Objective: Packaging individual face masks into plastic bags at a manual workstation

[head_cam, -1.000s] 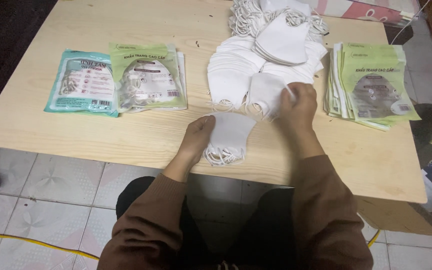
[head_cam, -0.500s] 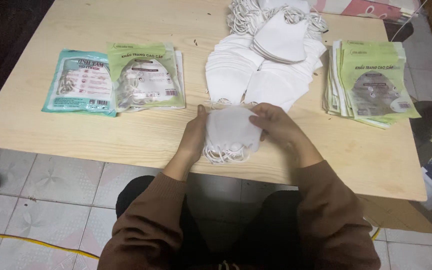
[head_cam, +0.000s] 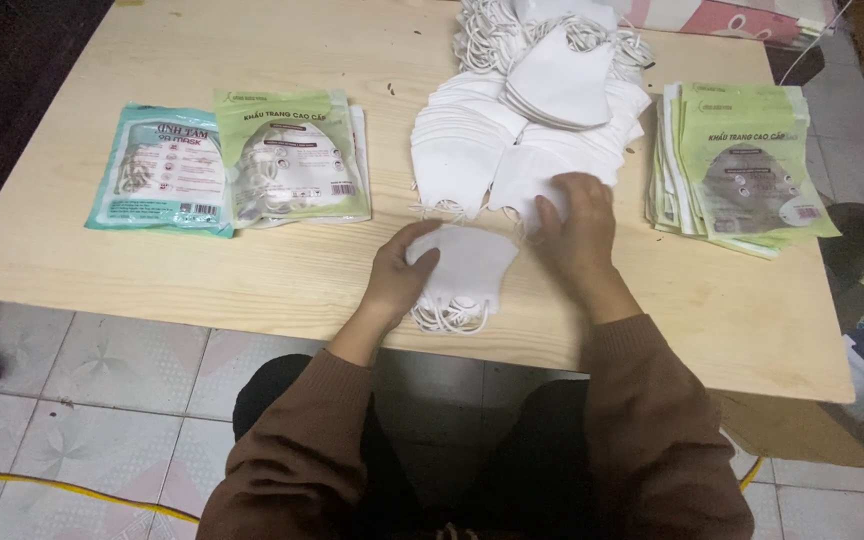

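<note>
A small stack of white face masks [head_cam: 467,272] lies near the front edge of the wooden table [head_cam: 252,270], its ear loops hanging toward me. My left hand [head_cam: 400,275] rests on the stack's left side, fingers curled on it. My right hand [head_cam: 577,228] is just right of the stack, reaching into the spread row of white masks [head_cam: 462,150] behind it, fingers on one mask there. A heap of more white masks [head_cam: 557,70] sits at the back centre.
Two filled mask packets, a teal one [head_cam: 162,170] and a green one [head_cam: 292,155], lie at the left. A pile of green empty pouches [head_cam: 742,165] sits at the right. Tiled floor lies below the table edge, with a yellow cable [head_cam: 72,490].
My right hand laid a mask on the small stack, pressed it with the left hand, then moved back up to the spread row of masks.
</note>
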